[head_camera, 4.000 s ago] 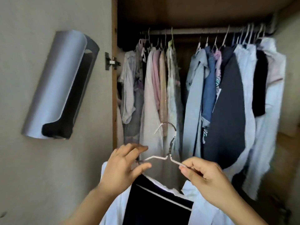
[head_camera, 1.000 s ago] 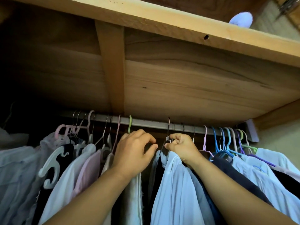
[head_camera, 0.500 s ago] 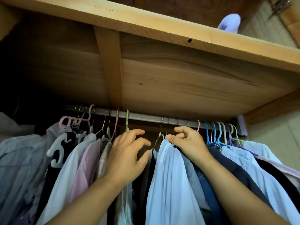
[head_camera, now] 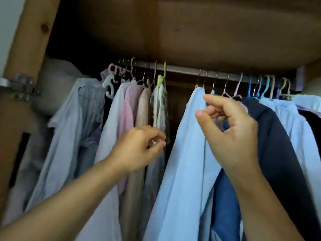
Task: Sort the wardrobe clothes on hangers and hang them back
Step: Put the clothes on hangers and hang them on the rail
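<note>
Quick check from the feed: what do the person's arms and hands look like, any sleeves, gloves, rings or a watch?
Both forearms are bare as far as the frame shows; no sleeve reaches into view. The left hand and right hand wear no gloves. No ring, watch or bracelet shows on the visible sides of the fingers and wrists. The fingernails look short and unpainted, though the picture is slightly blurred.

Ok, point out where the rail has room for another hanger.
One bare stretch of rail: between the green hanger and the light blue shirt. Left of green and right of the shirt, hooks crowd together.
</note>
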The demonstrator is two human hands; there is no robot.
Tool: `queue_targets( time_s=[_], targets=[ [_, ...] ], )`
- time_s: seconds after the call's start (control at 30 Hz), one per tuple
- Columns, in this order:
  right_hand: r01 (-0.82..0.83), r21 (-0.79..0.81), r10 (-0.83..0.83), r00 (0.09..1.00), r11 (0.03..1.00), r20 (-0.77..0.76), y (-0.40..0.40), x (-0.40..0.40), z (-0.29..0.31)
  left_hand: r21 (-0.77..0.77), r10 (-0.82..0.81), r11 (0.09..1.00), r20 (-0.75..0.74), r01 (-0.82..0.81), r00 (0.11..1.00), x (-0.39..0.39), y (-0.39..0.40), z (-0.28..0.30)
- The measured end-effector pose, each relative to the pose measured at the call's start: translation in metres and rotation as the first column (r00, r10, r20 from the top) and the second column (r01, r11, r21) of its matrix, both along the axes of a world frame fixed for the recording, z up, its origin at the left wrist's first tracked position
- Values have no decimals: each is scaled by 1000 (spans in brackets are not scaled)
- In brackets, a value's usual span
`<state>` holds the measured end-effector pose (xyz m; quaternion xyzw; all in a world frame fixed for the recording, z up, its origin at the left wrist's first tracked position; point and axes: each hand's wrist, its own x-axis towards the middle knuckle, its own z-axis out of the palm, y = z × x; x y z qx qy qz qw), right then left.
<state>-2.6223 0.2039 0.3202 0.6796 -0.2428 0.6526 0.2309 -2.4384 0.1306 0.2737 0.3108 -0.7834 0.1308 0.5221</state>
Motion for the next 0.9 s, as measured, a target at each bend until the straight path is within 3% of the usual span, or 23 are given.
queue_targets(
  time_s=[0.13, 0.4, 0.6, 0.73, 0.83, 0.9],
  targets=[
    [-74, -33, 72, 995, 997, -63, 18, 31, -60, 64, 107, 992, 29, -109, 994, 28, 50, -50],
    [-361, 186, 390, 907, 914, -158, 59, 128, -186, 250, 385, 895, -17, -369, 923, 109, 180, -164],
    [-563, 425, 685, 693, 709, -224, 121, 217, -274, 435, 709, 626, 31, -648, 705, 174, 311, -255],
    [-671, 478, 821, 511, 567, -256, 177, 273, -315, 548, 846, 425, 42, -720, 531, 206, 405, -298],
    [-761, 496, 909, 333, 417, -252, 236, 324, -343, 606, 933, 230, 85, -762, 349, 226, 487, -325],
    [-776, 506, 922, 259, 377, -289, 271, 350, -359, 624, 957, 125, 128, -772, 259, 235, 531, -340]
  ],
)
